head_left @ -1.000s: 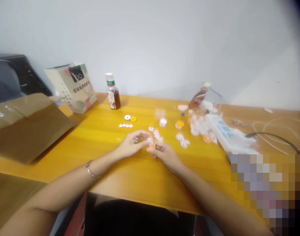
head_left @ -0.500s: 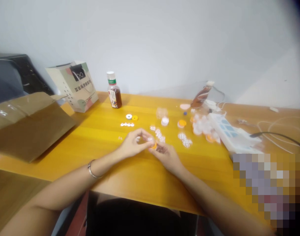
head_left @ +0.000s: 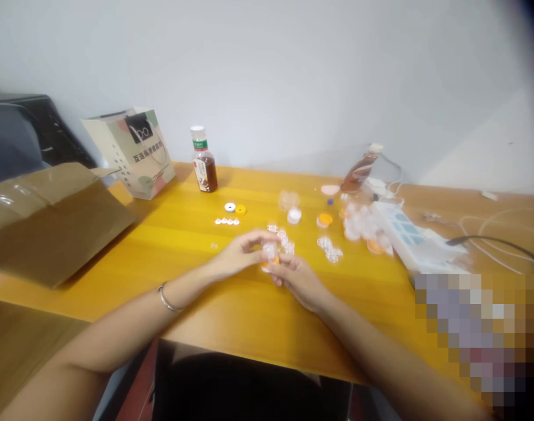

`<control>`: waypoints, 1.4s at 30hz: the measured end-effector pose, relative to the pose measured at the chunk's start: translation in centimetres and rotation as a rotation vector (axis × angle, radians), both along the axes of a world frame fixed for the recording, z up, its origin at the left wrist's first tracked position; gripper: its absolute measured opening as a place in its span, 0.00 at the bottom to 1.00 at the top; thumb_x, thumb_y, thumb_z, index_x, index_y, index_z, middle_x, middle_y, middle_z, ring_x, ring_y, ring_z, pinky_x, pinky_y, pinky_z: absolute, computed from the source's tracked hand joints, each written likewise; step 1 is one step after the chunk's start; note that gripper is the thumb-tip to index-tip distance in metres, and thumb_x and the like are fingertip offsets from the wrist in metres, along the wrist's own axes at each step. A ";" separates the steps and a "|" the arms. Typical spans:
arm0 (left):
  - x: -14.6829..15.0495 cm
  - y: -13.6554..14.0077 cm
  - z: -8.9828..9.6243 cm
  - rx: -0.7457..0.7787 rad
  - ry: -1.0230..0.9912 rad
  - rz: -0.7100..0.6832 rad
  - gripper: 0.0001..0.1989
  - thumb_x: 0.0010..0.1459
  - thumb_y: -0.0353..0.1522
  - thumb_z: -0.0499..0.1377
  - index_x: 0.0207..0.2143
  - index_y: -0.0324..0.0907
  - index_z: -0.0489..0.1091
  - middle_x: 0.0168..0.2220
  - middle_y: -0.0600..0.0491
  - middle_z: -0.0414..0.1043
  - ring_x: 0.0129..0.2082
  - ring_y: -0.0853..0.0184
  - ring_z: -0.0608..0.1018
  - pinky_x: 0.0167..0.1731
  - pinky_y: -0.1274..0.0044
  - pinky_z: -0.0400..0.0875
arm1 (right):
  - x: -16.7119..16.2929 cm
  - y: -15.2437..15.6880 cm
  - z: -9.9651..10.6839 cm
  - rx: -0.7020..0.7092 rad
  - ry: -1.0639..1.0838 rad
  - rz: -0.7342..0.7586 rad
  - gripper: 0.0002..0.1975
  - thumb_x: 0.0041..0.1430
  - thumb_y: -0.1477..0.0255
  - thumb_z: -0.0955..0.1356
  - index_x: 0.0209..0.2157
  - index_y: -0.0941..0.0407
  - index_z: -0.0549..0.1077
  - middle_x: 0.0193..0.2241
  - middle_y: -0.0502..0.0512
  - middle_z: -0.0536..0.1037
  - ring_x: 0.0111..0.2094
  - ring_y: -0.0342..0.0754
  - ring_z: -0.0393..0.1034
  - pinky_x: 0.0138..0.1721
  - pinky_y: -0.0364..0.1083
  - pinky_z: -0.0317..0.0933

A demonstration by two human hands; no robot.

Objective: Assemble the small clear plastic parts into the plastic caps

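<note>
Over the front middle of the wooden table, my left hand pinches a small clear-and-white plastic piece, its details blurred. Just below it, a small round orange-and-white piece is gripped by the thumb and fingers of my right hand. The two pieces are close together; whether they touch I cannot tell. Beyond my hands lie white perforated discs, more such discs to the right, and a row of small white pieces. A white ring and a yellow ring sit behind that row.
A cardboard box and paper bag stand at left. One drink bottle is upright; another bottle leans at the back. White round parts, orange-topped parts, a clear pile and a white power strip occupy the right.
My left hand has lifted slightly away from the orange piece, and the clear-and-white piece now shows above it. My right hand has barely moved.
</note>
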State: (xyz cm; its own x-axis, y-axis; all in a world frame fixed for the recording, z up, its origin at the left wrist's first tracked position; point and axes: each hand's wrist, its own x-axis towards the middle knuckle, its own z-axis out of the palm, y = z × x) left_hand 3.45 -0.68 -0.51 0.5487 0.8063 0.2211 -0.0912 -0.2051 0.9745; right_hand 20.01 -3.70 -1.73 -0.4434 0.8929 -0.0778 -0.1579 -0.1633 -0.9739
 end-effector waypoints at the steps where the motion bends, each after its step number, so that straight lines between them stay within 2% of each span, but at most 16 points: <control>1: 0.0 0.0 0.0 0.010 0.026 0.032 0.17 0.50 0.36 0.60 0.43 0.44 0.69 0.45 0.48 0.68 0.46 0.62 0.70 0.44 0.72 0.64 | 0.0 0.0 0.0 0.004 -0.012 0.005 0.09 0.45 0.67 0.70 0.23 0.57 0.69 0.16 0.44 0.64 0.18 0.36 0.54 0.21 0.40 0.47; 3: -0.1 0.0 0.2 -0.013 0.043 0.010 0.17 0.52 0.35 0.58 0.45 0.43 0.68 0.44 0.48 0.68 0.46 0.63 0.70 0.45 0.71 0.64 | 0.0 0.1 -0.2 -0.022 0.001 0.025 0.09 0.45 0.67 0.70 0.24 0.58 0.69 0.16 0.44 0.64 0.18 0.36 0.54 0.21 0.39 0.47; 7: -0.6 0.0 0.7 -0.072 -0.031 -0.204 0.20 0.57 0.35 0.53 0.52 0.42 0.61 0.49 0.45 0.65 0.49 0.62 0.68 0.48 0.70 0.62 | 0.0 0.2 -0.4 -0.090 0.061 0.056 0.10 0.47 0.66 0.69 0.23 0.58 0.68 0.15 0.44 0.65 0.17 0.36 0.55 0.20 0.39 0.46; 9: -0.6 0.1 0.7 -0.022 -0.005 -0.140 0.18 0.55 0.35 0.55 0.49 0.42 0.63 0.50 0.45 0.63 0.50 0.62 0.67 0.48 0.71 0.62 | 0.0 0.2 -0.4 -0.057 0.037 0.040 0.09 0.47 0.66 0.69 0.23 0.58 0.68 0.15 0.44 0.65 0.17 0.36 0.55 0.20 0.39 0.46; 12: -0.6 0.3 0.7 0.060 0.066 0.011 0.14 0.53 0.34 0.57 0.43 0.41 0.69 0.45 0.47 0.67 0.45 0.64 0.70 0.43 0.73 0.65 | 0.0 0.3 -0.5 -0.025 0.010 0.030 0.08 0.46 0.68 0.70 0.24 0.58 0.69 0.15 0.44 0.65 0.17 0.36 0.55 0.20 0.39 0.46; 15: -1.0 0.6 1.1 0.081 0.071 -0.093 0.12 0.55 0.34 0.55 0.42 0.40 0.70 0.42 0.47 0.69 0.42 0.65 0.72 0.43 0.72 0.65 | -0.1 0.1 -0.7 -0.084 0.083 0.094 0.08 0.47 0.67 0.69 0.24 0.58 0.69 0.14 0.44 0.64 0.16 0.36 0.53 0.20 0.40 0.45; 20: -1.9 0.4 2.1 0.081 0.054 -0.230 0.15 0.57 0.31 0.52 0.47 0.42 0.66 0.50 0.46 0.64 0.51 0.62 0.66 0.50 0.69 0.60 | -0.3 0.0 -0.6 -0.044 0.058 0.060 0.09 0.47 0.66 0.69 0.24 0.58 0.69 0.15 0.44 0.64 0.17 0.36 0.54 0.20 0.40 0.45; 23: -1.6 0.2 1.7 0.096 0.079 -0.098 0.21 0.55 0.32 0.55 0.52 0.45 0.60 0.54 0.47 0.59 0.53 0.61 0.63 0.49 0.69 0.61 | -0.1 0.3 -0.6 0.036 -0.035 -0.024 0.08 0.47 0.67 0.69 0.25 0.57 0.70 0.15 0.43 0.65 0.18 0.36 0.55 0.20 0.40 0.46; 26: -1.2 0.4 1.0 0.126 0.145 0.082 0.17 0.52 0.33 0.58 0.45 0.41 0.65 0.43 0.47 0.68 0.44 0.64 0.70 0.42 0.71 0.66 | 0.0 0.5 -0.7 0.051 -0.075 -0.012 0.08 0.47 0.67 0.69 0.25 0.57 0.70 0.15 0.43 0.65 0.18 0.36 0.55 0.20 0.40 0.47; 28: -1.3 0.6 1.0 0.092 0.155 0.012 0.13 0.54 0.33 0.56 0.42 0.38 0.67 0.39 0.47 0.70 0.41 0.66 0.72 0.42 0.71 0.65 | -0.1 0.5 -0.9 0.012 -0.059 0.020 0.09 0.48 0.66 0.69 0.24 0.57 0.70 0.15 0.44 0.65 0.18 0.36 0.55 0.20 0.40 0.47; 31: -1.7 0.9 1.3 0.063 0.129 -0.156 0.14 0.56 0.32 0.54 0.46 0.40 0.65 0.49 0.46 0.65 0.48 0.65 0.68 0.47 0.71 0.62 | -0.1 0.5 -1.1 -0.025 -0.032 0.038 0.09 0.49 0.66 0.68 0.24 0.57 0.69 0.15 0.44 0.66 0.18 0.36 0.56 0.20 0.40 0.47; 33: -1.9 0.9 1.3 0.085 0.147 -0.069 0.17 0.54 0.32 0.56 0.47 0.41 0.64 0.49 0.47 0.64 0.48 0.64 0.68 0.46 0.71 0.63 | -0.1 0.5 -1.1 -0.013 -0.038 0.037 0.09 0.48 0.66 0.68 0.24 0.57 0.69 0.15 0.44 0.66 0.18 0.36 0.56 0.20 0.39 0.47; 35: -1.9 0.9 1.3 0.088 0.173 0.018 0.15 0.53 0.33 0.57 0.44 0.40 0.65 0.43 0.47 0.68 0.43 0.65 0.71 0.42 0.72 0.65 | -0.1 0.5 -1.0 -0.008 -0.047 0.036 0.08 0.48 0.67 0.69 0.25 0.58 0.70 0.16 0.44 0.66 0.18 0.36 0.56 0.20 0.39 0.47; 37: -1.9 0.9 1.1 0.051 0.167 -0.061 0.13 0.54 0.33 0.55 0.43 0.38 0.65 0.41 0.47 0.69 0.41 0.66 0.71 0.42 0.71 0.65 | -0.1 0.5 -1.0 -0.017 -0.045 0.045 0.08 0.48 0.66 0.69 0.26 0.58 0.70 0.16 0.44 0.66 0.18 0.36 0.56 0.20 0.39 0.47; 39: -1.9 0.9 1.1 0.032 0.142 -0.145 0.14 0.55 0.32 0.55 0.45 0.39 0.64 0.47 0.45 0.65 0.46 0.64 0.69 0.45 0.71 0.63 | -0.1 0.5 -1.0 -0.023 -0.038 0.047 0.09 0.48 0.66 0.69 0.26 0.57 0.70 0.16 0.44 0.66 0.18 0.36 0.56 0.20 0.39 0.47; 42: -1.9 0.9 1.0 0.080 0.163 -0.009 0.16 0.52 0.32 0.58 0.45 0.40 0.63 0.47 0.46 0.65 0.47 0.64 0.68 0.44 0.71 0.63 | -0.2 0.5 -1.1 -0.028 -0.030 0.034 0.09 0.47 0.66 0.69 0.26 0.57 0.70 0.16 0.44 0.66 0.18 0.36 0.56 0.21 0.39 0.47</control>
State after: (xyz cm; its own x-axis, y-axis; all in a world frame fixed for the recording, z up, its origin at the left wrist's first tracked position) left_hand 1.53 0.26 0.53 0.5898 0.7843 0.1922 0.0643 -0.2829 0.9570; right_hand 19.86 -3.20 -2.82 -0.4704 0.8748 -0.1163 -0.1224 -0.1952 -0.9731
